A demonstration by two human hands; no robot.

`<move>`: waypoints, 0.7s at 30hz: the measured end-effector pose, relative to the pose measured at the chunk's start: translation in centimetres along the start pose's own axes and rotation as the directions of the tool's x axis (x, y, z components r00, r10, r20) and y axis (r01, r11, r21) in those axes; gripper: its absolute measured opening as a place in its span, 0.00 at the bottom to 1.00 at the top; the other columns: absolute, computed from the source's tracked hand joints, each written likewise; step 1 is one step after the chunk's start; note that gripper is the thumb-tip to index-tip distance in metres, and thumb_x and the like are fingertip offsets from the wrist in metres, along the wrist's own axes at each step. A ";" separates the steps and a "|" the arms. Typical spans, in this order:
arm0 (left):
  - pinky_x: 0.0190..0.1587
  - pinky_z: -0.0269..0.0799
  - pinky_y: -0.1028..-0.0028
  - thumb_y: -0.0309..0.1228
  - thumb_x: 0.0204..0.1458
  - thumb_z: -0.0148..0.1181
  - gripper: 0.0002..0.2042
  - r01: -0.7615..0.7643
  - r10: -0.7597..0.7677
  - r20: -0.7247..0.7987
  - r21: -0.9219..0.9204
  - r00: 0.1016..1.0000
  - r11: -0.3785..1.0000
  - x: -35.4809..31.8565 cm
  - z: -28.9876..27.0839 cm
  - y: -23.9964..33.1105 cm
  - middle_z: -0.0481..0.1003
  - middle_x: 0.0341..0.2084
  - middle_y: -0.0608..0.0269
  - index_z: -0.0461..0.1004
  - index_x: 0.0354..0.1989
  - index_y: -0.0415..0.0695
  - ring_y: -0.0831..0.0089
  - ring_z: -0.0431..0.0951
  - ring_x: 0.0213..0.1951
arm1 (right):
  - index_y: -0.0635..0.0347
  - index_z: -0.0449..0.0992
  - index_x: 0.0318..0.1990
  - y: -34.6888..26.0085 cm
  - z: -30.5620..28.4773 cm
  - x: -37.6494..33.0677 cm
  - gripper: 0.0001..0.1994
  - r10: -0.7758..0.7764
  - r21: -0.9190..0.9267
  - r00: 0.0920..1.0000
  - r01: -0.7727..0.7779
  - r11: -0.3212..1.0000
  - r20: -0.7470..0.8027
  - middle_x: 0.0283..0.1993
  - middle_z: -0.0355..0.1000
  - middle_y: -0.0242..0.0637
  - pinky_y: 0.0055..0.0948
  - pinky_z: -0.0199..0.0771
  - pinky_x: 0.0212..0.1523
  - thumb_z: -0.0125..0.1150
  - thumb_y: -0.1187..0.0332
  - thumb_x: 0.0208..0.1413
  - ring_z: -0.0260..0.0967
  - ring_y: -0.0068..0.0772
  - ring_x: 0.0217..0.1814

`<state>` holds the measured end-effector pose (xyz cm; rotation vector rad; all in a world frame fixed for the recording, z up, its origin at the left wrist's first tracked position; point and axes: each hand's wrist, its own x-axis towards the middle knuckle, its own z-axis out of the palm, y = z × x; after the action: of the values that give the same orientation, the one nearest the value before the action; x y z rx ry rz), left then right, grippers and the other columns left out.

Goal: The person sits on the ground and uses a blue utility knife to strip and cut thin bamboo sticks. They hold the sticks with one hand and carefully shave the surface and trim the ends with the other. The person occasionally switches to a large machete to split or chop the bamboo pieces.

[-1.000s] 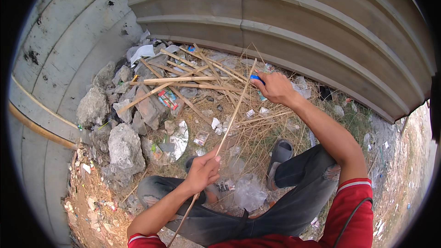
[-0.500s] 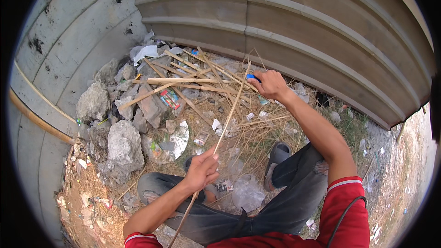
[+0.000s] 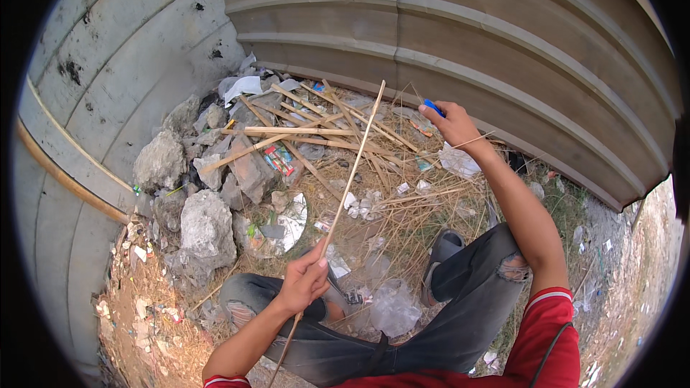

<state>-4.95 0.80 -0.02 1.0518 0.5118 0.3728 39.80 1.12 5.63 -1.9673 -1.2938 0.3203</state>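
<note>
An outdoor patch of rough, littered ground in a corner between walls: a brown ribbed metal wall [image 3: 517, 65] across the top and right, a grey panelled wall [image 3: 144, 65] at left. Broken rocks [image 3: 207, 223] lie left of centre, dry grass [image 3: 424, 208] mid-frame, a crumpled plastic bag [image 3: 394, 307] lower centre, sunlit earth [image 3: 140, 323] lower left.

A grey wall [image 3: 136, 72] with dark blotches stood on the left, meeting a brown ribbed panel [image 3: 474, 50] at the back. Grey rocks [image 3: 207, 226] were heaped along the wall's foot. Beside them lay a colourful packet [image 3: 279, 161] and a pale, curved-edged piece [image 3: 294, 223]. A crumpled white sheet [image 3: 458, 161] lay near the panel, dry grass [image 3: 417, 208] covered the middle, and a translucent plastic bag [image 3: 394, 308] rested nearer the lower edge.
</note>
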 end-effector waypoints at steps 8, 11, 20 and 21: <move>0.20 0.49 0.80 0.28 0.70 0.51 0.27 -0.039 0.042 -0.032 0.095 0.999 0.995 0.5 0.6 -1.8 0.54 0.17 0.78 0.55 0.76 0.39 0.87 0.51 0.16 | 0.62 0.81 0.37 6.2 7.0 -5.0 0.21 0.542 -0.629 0.323 0.327 0.706 0.776 0.32 0.79 0.44 0.46 0.72 0.37 0.72 0.51 0.49 0.75 0.44 0.34; 0.20 0.49 0.80 0.28 0.70 0.52 0.27 -0.046 0.052 -0.039 0.138 0.998 0.989 1.2 1.0 -2.0 0.54 0.17 0.79 0.56 0.75 0.39 0.88 0.53 0.17 | 0.61 0.82 0.40 13.4 9.1 -6.2 0.19 0.655 -0.647 -0.035 0.125 0.752 0.755 0.36 0.80 0.43 0.45 0.74 0.36 0.72 0.55 0.48 0.77 0.43 0.36; 0.19 0.50 0.80 0.29 0.70 0.50 0.28 0.019 -0.030 0.065 0.169 0.997 0.985 1.2 1.6 -1.9 0.58 0.17 0.77 0.51 0.77 0.41 0.87 0.56 0.17 | 0.68 0.79 0.47 4.6 0.6 -1.7 0.25 0.170 0.345 0.984 -0.181 0.921 0.062 0.39 0.81 0.43 0.27 0.70 0.26 0.71 0.52 0.55 0.69 0.22 0.23; 0.19 0.52 0.80 0.29 0.71 0.50 0.28 0.029 -0.045 0.090 0.171 0.995 0.985 1.3 1.7 -2.0 0.59 0.16 0.76 0.51 0.77 0.41 0.87 0.57 0.17 | 0.67 0.78 0.50 2.7 -0.2 -2.0 0.25 0.191 0.517 0.977 -0.213 0.829 0.095 0.39 0.82 0.43 0.25 0.67 0.24 0.70 0.52 0.56 0.66 0.20 0.21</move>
<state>-2.80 -0.66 -1.43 1.2168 0.4848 0.2491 40.84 -1.31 3.54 -1.6226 -0.8904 0.7402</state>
